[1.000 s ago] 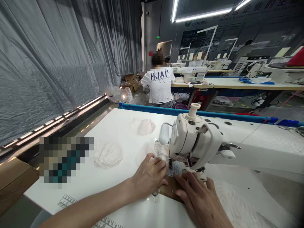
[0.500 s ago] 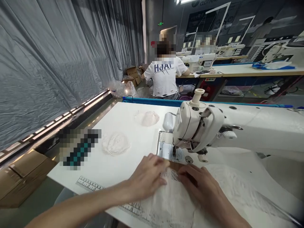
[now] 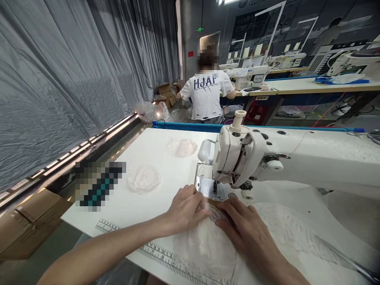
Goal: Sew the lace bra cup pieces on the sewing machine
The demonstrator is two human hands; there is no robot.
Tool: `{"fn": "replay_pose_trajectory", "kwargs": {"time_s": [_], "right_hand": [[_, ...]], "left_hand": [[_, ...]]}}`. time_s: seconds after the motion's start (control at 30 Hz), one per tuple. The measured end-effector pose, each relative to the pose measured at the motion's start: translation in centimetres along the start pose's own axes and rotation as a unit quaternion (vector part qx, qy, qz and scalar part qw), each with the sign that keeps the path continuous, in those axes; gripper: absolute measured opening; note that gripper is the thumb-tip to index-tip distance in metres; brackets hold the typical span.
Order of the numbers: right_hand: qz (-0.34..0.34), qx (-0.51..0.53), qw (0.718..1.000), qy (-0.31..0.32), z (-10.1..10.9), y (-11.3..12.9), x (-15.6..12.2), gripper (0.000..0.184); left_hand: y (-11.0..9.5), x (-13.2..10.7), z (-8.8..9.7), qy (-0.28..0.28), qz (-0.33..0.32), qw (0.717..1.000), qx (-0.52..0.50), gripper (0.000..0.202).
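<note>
White lace fabric (image 3: 208, 249) lies on the table just in front of the sewing machine (image 3: 234, 158). My left hand (image 3: 185, 208) is closed on the fabric's upper left edge, thumb against fingers. At the upper right edge my right hand (image 3: 243, 221) pinches the same fabric, its fingertips bent over it. A strip of brown material (image 3: 211, 201) shows between my fingertips, close to the metal needle plate (image 3: 204, 186). The fabric is apart from the needle, and its front end hangs toward me over the printed ruler (image 3: 166, 259).
Two small lace pieces (image 3: 144, 178) (image 3: 182, 147) lie on the white table (image 3: 115, 211) to the left. More lace (image 3: 285, 221) spreads right of my right hand. A cardboard box (image 3: 32, 221) stands at lower left. A person in a white shirt (image 3: 208, 95) sits ahead.
Both hands have shifted slightly up with the fabric, and the right hand's fingers now lie closer to the left hand. The camera view has turned a little.
</note>
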State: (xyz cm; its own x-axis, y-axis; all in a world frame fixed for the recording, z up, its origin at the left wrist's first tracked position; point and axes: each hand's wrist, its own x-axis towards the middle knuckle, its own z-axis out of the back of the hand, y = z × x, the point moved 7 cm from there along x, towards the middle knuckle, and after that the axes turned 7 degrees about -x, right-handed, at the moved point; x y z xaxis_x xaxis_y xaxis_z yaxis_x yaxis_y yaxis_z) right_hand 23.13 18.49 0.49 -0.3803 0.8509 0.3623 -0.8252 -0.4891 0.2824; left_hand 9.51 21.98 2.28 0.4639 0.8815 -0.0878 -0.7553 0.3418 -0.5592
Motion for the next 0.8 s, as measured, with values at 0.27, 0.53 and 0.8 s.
{"fn": "replay_pose_trajectory", "kwargs": {"time_s": [0.27,0.53,0.8], "right_hand": [[-0.026,0.033,0.998,0.053,0.0,0.1,-0.1,0.010],[-0.064,0.156,0.983,0.068,1.3,0.5,0.3,0.036],[-0.046,0.128,0.990,0.045,1.6,0.1,0.4,0.031]], "left_hand": [[-0.7,-0.2,-0.7,0.066,0.013,0.997,-0.024,0.017],[-1.4,-1.7,0.4,0.068,0.028,0.969,-0.237,0.037],[-1.6,-0.1,0.2,0.065,0.021,0.957,-0.282,0.020]]}}
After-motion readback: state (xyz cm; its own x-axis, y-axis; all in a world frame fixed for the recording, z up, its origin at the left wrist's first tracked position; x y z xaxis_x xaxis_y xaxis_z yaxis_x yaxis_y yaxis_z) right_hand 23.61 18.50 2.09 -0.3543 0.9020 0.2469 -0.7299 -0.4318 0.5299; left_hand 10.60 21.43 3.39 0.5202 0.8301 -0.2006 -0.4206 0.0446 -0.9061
